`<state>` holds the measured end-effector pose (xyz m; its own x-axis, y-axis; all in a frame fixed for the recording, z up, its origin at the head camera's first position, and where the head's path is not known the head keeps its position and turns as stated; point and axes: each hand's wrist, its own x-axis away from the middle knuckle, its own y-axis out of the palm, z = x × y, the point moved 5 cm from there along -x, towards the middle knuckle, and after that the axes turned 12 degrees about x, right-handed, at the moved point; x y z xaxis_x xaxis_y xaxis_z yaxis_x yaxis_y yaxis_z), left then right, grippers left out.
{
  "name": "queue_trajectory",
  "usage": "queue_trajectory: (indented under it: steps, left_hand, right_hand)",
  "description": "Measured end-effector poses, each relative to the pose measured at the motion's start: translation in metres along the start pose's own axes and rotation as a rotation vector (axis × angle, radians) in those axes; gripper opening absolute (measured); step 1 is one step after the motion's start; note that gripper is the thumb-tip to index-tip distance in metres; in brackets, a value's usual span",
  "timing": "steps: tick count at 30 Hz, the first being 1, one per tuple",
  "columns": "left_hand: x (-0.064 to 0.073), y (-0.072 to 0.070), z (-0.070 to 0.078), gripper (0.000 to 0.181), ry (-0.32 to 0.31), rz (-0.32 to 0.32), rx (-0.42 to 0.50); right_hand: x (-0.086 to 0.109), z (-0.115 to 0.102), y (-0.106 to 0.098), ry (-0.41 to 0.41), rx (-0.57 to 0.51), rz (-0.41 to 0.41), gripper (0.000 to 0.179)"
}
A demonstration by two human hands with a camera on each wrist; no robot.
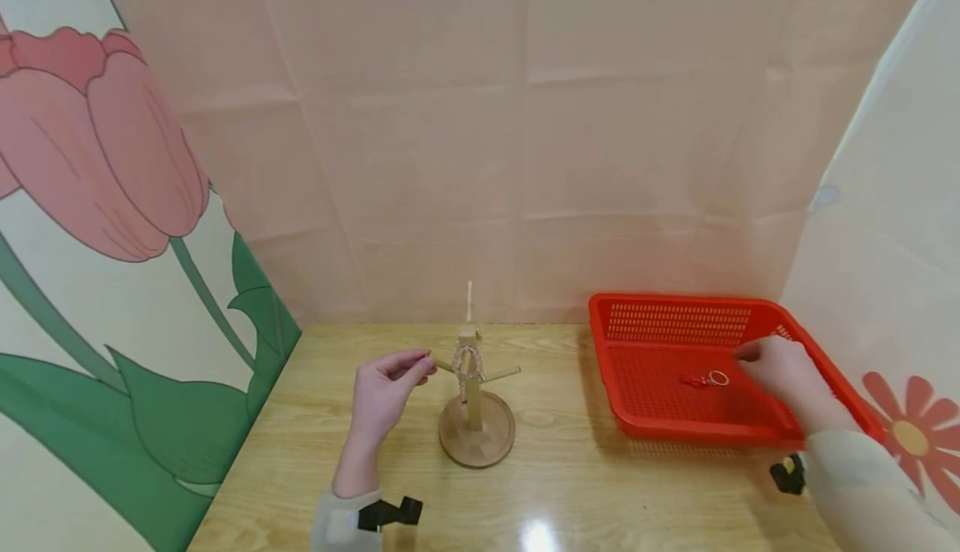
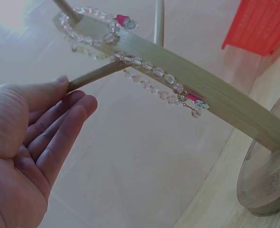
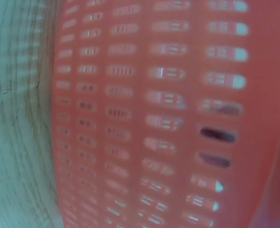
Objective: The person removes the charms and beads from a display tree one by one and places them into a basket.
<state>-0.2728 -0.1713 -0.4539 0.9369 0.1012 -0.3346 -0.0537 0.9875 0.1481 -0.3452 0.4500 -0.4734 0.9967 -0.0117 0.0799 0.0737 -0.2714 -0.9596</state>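
Note:
A wooden stand (image 1: 475, 419) with a round base and thin side pegs stands upright on the table. My left hand (image 1: 390, 389) pinches the end of one peg (image 2: 97, 76) between thumb and finger, its other fingers loosely bent below. A bracelet (image 2: 159, 71) of clear pinkish beads with a pink charm hangs over that peg against the post. Higher on the post is another beaded strand (image 2: 85, 33) with a pink charm. My right hand (image 1: 776, 368) hangs over the red basket, fingers bent and tips hidden. Left of it lies a red keychain (image 1: 697, 381) with a metal ring.
The slotted red plastic basket (image 1: 697, 431) sits at the right of the wood-grain table (image 1: 558, 485). A peach sheet (image 1: 525, 160) closes off the back. Flower-printed panels (image 1: 135, 302) stand at left and right.

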Motion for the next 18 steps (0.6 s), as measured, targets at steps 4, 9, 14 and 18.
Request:
queue_trajectory:
  steps: [4, 9, 14, 18]
  left_hand:
    - [0.0, 0.0, 0.0, 0.014, -0.001, 0.0, -0.007]
    - [0.0, 0.0, 0.0, 0.014, -0.001, 0.003, -0.005]
    - [0.0, 0.0, 0.001, 0.012, 0.004, -0.001, -0.003]
    - [0.0, 0.0, 0.001, 0.013, 0.003, -0.005, -0.006]
  right_hand:
    - [-0.001, -0.001, 0.002, -0.057, 0.009, -0.006, 0.041]
    - [0.002, -0.007, 0.0, -0.074, -0.009, 0.027, 0.042]
    - [0.009, -0.025, -0.001, -0.12, -0.057, 0.116, 0.04]
    - [0.019, -0.049, -0.002, -0.148, -0.107, 0.2, 0.039]
